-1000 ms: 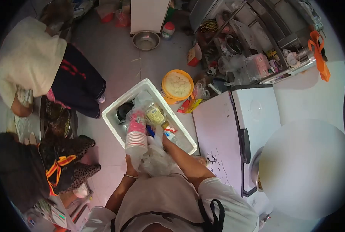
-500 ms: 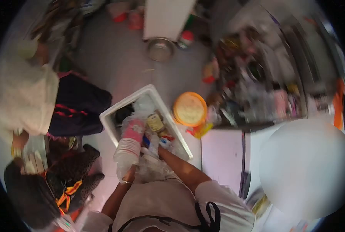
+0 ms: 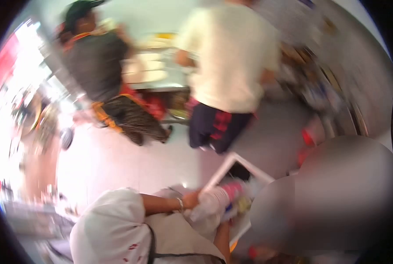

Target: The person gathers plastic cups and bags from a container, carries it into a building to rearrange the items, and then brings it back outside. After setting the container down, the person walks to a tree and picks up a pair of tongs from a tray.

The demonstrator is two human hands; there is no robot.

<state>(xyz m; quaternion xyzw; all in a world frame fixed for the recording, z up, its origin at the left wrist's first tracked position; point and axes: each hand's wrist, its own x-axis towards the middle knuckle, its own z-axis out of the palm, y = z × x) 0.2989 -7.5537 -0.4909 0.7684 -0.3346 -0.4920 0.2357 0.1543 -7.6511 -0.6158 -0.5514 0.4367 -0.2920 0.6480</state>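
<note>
My left hand (image 3: 190, 200), with a bangle at the wrist, is closed on the near end of a long stack of cups (image 3: 216, 198) in clear plastic wrap with a pink printed band. The stack lies slanting over a white foam box (image 3: 220, 172) in front of me. My right hand (image 3: 224, 221) is at the near side of the box, beside the stack. Its fingers are smeared by motion and partly hidden, so their grip does not show. Inside the box are a black item (image 3: 239, 170) and a yellowish packet (image 3: 244, 204), both blurred.
Beyond the box a person in a cream shirt (image 3: 231, 61) stands at a counter (image 3: 174, 83) holding pale stacked items. Another person in dark clothes (image 3: 99, 66) is at their left. Pale tiled floor (image 3: 130, 169) lies between us. A grey blur (image 3: 333, 198) covers the lower right.
My view has swung left and up, so the box and both hands now appear lower and further right. The two people now show ahead. My left hand still has the cup stack.
</note>
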